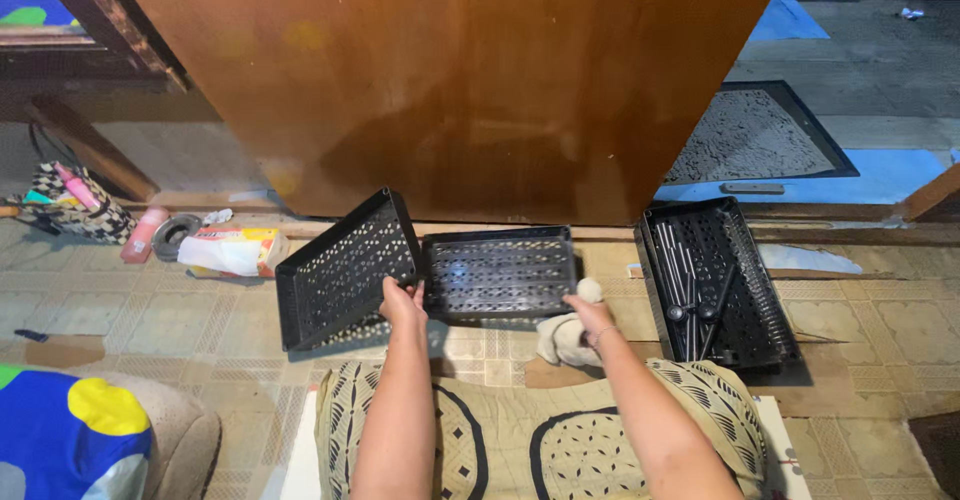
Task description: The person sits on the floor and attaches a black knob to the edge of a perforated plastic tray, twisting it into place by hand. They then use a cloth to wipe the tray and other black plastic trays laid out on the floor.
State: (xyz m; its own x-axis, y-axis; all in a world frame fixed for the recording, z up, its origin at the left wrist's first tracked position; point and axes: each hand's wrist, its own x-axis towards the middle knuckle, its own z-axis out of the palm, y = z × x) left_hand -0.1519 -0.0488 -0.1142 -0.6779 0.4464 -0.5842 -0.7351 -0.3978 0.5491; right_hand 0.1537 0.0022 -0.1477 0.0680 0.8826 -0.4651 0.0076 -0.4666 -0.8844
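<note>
My left hand (pixel 402 302) grips the near corner of a black perforated plastic tray (pixel 340 265) that stands tilted on its edge on the tiled floor. Beside it lies a second black perforated tray (pixel 500 272), flat on the floor. My right hand (pixel 590 312) touches that tray's right near corner, right next to a crumpled beige cloth (pixel 562 338). Whether the fingers close on the tray edge or the cloth, I cannot tell. A third black tray (pixel 712 280) on the right holds black rods and small round parts.
A large brown wooden door (pixel 450 80) stands just behind the trays. At the left lie a tissue pack (pixel 232 250), a pink bottle (pixel 140 235) and a checkered bag (pixel 75 205). A dark doormat (pixel 755 135) lies beyond the threshold. A patterned cushion (pixel 540 440) is under my arms.
</note>
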